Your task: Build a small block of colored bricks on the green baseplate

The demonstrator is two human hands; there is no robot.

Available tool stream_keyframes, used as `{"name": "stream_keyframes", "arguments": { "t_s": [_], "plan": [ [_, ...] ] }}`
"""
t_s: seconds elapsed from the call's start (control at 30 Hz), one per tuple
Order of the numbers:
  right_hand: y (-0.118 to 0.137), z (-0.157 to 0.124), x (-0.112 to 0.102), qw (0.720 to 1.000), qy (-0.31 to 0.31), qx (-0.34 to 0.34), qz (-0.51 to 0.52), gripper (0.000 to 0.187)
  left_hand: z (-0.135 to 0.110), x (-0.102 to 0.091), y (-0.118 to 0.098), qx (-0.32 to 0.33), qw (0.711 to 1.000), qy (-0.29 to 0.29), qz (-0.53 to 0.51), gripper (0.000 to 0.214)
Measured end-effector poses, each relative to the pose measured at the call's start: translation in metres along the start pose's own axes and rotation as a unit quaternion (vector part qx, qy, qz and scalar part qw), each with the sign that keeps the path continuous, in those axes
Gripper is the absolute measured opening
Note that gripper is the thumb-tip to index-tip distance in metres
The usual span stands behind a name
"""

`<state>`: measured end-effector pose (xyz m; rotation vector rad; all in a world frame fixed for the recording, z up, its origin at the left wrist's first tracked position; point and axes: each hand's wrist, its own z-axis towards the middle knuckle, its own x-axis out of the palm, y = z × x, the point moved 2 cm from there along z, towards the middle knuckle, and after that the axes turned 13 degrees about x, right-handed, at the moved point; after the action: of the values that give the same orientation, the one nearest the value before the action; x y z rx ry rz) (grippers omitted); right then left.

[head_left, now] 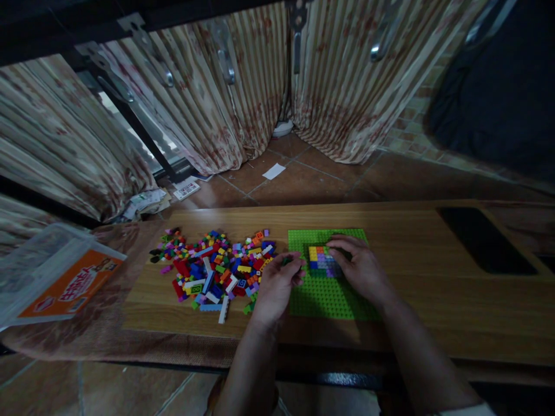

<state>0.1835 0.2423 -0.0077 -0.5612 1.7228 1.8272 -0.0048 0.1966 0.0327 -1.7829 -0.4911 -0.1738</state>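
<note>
A green baseplate [323, 297] lies on the wooden board [425, 277], carrying a small block of yellow, orange, blue and purple bricks [321, 261]. My right hand [362, 268] rests on the plate, its fingers curled over the right side of that block and touching it. At the plate's left edge my left hand [277, 283] is closed in a pinch on a small dark green brick [287, 260]. A heap of loose coloured bricks [217, 266] spreads over the board left of my left hand.
A clear plastic box with an orange label [56, 277] sits at the far left on a brown cloth. The board has a dark rectangular cutout [485, 240] at the right. Beyond are tiled floor, striped curtains and scattered papers [186, 188].
</note>
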Motion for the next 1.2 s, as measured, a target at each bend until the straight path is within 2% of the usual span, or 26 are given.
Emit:
{"name": "stream_keyframes", "arguments": {
  "t_s": [0.5, 0.83, 1.03, 1.13, 1.2],
  "plan": [
    [-0.002, 0.006, 0.002, 0.999, 0.012, 0.004, -0.047, 0.025, 0.003, -0.001, 0.009, 0.019, 0.999, -0.012, -0.033, 0.031],
    [-0.002, 0.002, 0.004, 0.998, -0.006, -0.004, -0.063, 0.029, 0.003, 0.008, 0.014, 0.004, 0.998, -0.011, -0.07, 0.02],
    [0.002, -0.001, -0.006, 0.999, -0.03, -0.006, 0.027, 0.034, 0.002, 0.014, 0.015, 0.0, 0.997, -0.01, -0.082, 0.019],
    [0.011, -0.007, -0.015, 0.993, -0.063, 0.004, 0.095, 0.028, 0.002, 0.016, 0.016, -0.005, 0.995, -0.003, -0.103, 0.022],
    [0.021, -0.015, -0.018, 0.99, -0.061, -0.007, 0.123, 0.023, 0.002, 0.016, 0.017, -0.007, 0.994, -0.001, -0.113, 0.025]
  ]
}}
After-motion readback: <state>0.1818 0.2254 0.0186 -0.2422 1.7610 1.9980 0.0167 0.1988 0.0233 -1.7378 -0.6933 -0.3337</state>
